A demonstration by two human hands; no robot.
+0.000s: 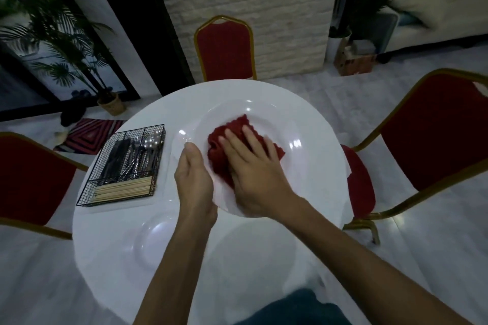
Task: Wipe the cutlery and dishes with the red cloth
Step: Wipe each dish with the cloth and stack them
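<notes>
Left hand (194, 179): raised edge-on, thumb uppermost along the rim of the plate (264, 113), which it holds (the fingers are hidden under the plate).
Left forearm (169, 258): bare, rising from the bottom of the view towards the upper right, wrist straight.
Right hand (253, 166): palm down, pressing flat on the red cloth (224, 140).
Right fingers (249, 137): straight, slightly spread, pointing up and left.
Right forearm (356, 245): bare, coming in from the lower right corner.
Hands together: side by side, very close.
</notes>
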